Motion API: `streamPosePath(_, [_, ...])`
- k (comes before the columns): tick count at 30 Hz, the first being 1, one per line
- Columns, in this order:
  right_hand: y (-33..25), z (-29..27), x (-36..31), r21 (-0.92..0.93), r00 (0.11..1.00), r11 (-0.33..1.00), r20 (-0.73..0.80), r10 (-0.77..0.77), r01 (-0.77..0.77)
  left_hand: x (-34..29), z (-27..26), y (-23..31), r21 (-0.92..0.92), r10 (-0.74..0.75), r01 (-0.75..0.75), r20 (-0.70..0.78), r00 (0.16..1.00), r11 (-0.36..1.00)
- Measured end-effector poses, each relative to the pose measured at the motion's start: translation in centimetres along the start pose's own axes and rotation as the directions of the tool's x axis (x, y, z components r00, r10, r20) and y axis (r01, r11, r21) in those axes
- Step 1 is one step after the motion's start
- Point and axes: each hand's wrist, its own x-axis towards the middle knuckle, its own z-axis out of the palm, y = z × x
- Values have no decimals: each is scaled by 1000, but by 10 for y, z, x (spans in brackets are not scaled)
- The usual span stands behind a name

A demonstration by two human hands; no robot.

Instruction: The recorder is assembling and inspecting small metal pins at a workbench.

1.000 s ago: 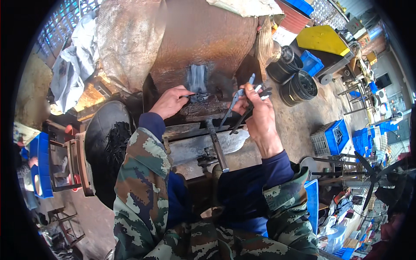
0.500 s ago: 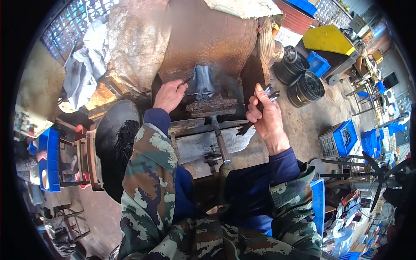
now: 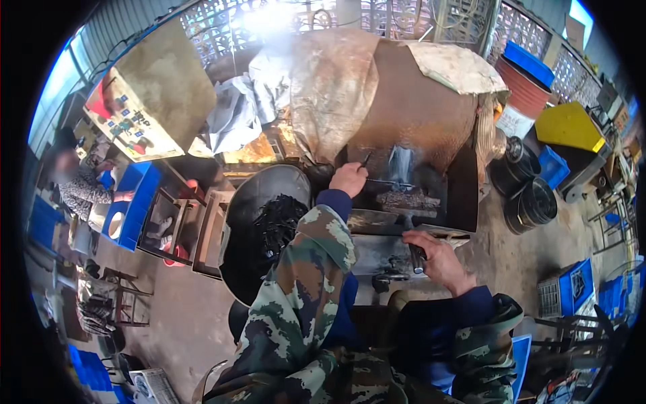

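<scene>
My left hand point(image 3: 348, 180) is closed at the near left edge of a metal trough point(image 3: 463, 195). A short, thin dark piece point(image 3: 366, 160) sticks up from its fingers; its kind is unclear. Beside it, a pale whitish stream or flame point(image 3: 401, 165) stands against the brown hood, above a rough, crusted block point(image 3: 407, 202). My right hand point(image 3: 444, 261) is curled over a metal bar point(image 3: 416, 261) that juts toward me from the trough's front. Its fingertips lie on the bar. A large black pan point(image 3: 237, 259) with a heap of thin black pieces point(image 3: 278, 225) stands by my left forearm.
Black buckets point(image 3: 531, 207) and a red drum point(image 3: 523, 91) stand to the right. A blue-lined crate point(image 3: 567, 288) sits on the floor farther right. At far left, another person point(image 3: 84, 182) works at a blue bin point(image 3: 134, 205). Sacking point(image 3: 333, 87) drapes the hood.
My view has swung left. My right hand, earlier raised with several dark pieces, is now down on the metal bar; those pieces no longer show. My left hand stays beside the pale stream.
</scene>
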Motion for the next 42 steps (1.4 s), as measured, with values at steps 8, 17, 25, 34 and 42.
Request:
streamPosePath(8, [10,-4,4,158,994,987,-102,50,-33,3,17,24,-45,-43,38,-111,993,998])
streamPosePath(17, [9,-18,90,591,786,779,-373,493,-208,4,22,40,-364,6,-112,-278,961,925])
streamPosePath(25, [69,-28,174,566,697,805,-506,509,-177,-11,11,56,-250,120,-189,-269,956,949])
streamPosePath(34, [98,-24,213,554,653,820,-569,500,-145,-4,14,56,-164,152,-182,-180,972,969])
streamPosePath(42, [108,-22,223,535,662,837,-588,465,-113,-1,22,49,-100,199,-225,-221,955,969])
